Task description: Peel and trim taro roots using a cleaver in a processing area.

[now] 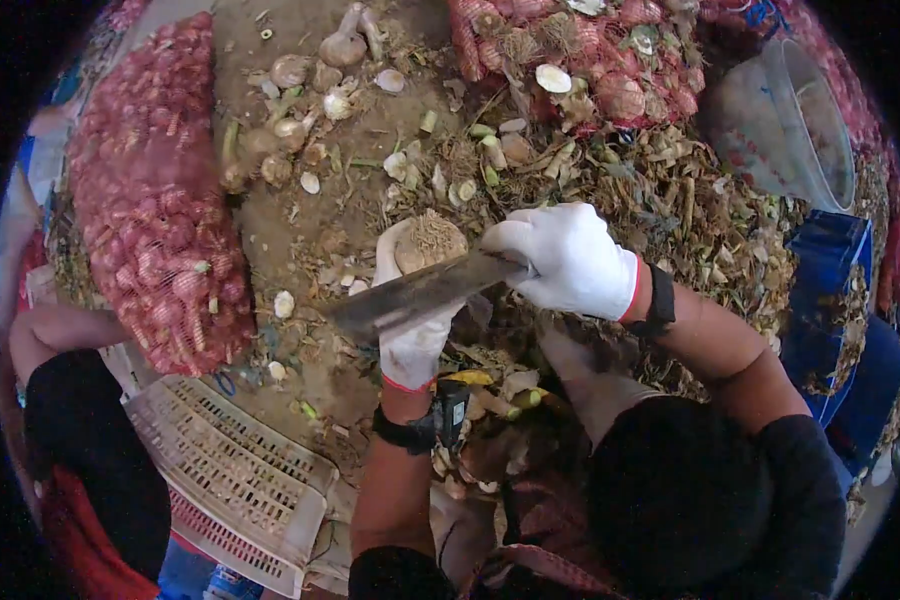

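My left hand (412,337), in a white glove with a red cuff, holds a garlic bulb (429,241) with its tuft of roots turned up. My right hand (570,259), gloved the same way, grips the handle end of a broad, dark, stained knife blade (420,295). The blade crosses in front of the lower side of the bulb and hides part of my left hand; whether it touches the bulb I cannot tell. Whole garlic bulbs (343,49) with stems and cut pale slices (310,183) lie on the dirty floor beyond my hands.
A long red mesh sack of bulbs (161,195) lies at left, another mesh sack (622,97) at the top. Dry trimmings (690,195) are heaped at right beside a translucent bucket (780,124) and a blue container (825,300). Plastic crates (232,465) and another person's arm (67,326) are at lower left.
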`<action>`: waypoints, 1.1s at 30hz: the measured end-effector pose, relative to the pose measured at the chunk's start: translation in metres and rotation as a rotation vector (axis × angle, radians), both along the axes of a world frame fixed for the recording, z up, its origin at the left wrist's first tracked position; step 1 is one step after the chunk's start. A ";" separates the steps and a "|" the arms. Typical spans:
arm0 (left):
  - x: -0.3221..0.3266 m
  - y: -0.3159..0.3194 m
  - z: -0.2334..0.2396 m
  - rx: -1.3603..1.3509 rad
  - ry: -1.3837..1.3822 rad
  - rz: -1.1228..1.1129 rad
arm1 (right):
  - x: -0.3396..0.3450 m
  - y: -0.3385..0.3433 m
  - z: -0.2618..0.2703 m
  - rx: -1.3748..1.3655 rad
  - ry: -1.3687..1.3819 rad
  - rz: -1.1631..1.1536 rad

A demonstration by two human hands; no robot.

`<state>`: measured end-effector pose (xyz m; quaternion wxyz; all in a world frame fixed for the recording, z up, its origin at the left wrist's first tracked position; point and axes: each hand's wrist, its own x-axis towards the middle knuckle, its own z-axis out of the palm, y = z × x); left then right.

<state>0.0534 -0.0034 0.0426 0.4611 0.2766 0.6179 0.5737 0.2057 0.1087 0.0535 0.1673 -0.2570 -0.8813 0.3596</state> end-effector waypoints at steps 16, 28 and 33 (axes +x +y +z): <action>0.002 -0.014 0.039 -0.149 0.295 0.006 | -0.005 0.027 -0.067 0.250 -0.334 -0.063; -0.001 -0.019 0.022 -0.026 -0.401 0.331 | -0.013 -0.002 0.003 -0.403 -0.038 -0.355; 0.002 -0.054 -0.003 0.080 0.109 0.274 | 0.020 -0.015 -0.068 -0.460 -0.234 -0.273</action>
